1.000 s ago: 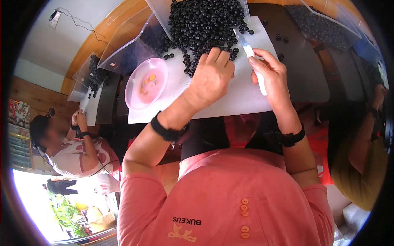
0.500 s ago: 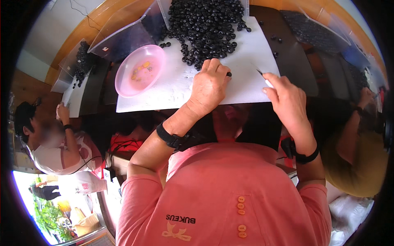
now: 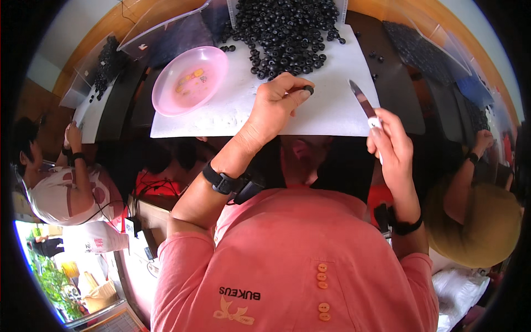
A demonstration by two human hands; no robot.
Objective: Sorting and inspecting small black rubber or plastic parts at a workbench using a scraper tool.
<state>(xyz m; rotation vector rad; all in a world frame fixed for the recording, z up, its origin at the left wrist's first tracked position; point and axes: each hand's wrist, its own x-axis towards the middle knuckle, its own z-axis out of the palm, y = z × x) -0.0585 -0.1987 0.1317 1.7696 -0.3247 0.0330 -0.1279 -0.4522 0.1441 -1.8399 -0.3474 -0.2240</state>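
Observation:
My left hand [image 3: 270, 110] is closed, pinching a small round black rubber-like part [image 3: 308, 89] between thumb and forefinger, just above the white board [image 3: 337, 113]. Closed round the white handle of a knife [image 3: 363, 101] is my right hand [image 3: 394, 143], at the board's near right corner. The blade points up and away to the left, apart from the black part. Beyond my left hand, a heap of similar black parts [image 3: 290, 41] spills onto the board, several showing a hole in the middle.
A pink bowl [image 3: 164, 95] sits on the board's left side, with yellow and grey spots at its bottom. Clear plastic bins [image 3: 172, 34] of black parts stand behind. One person [image 3: 72, 188] works at left, another [image 3: 470, 218] at right. A few loose parts [image 3: 376, 57] lie right of the board.
My right hand has turned the knife so the blade's broad side shows. My left hand has rolled, bringing the thumb and the black part into clearer sight. The whole view has shifted slightly.

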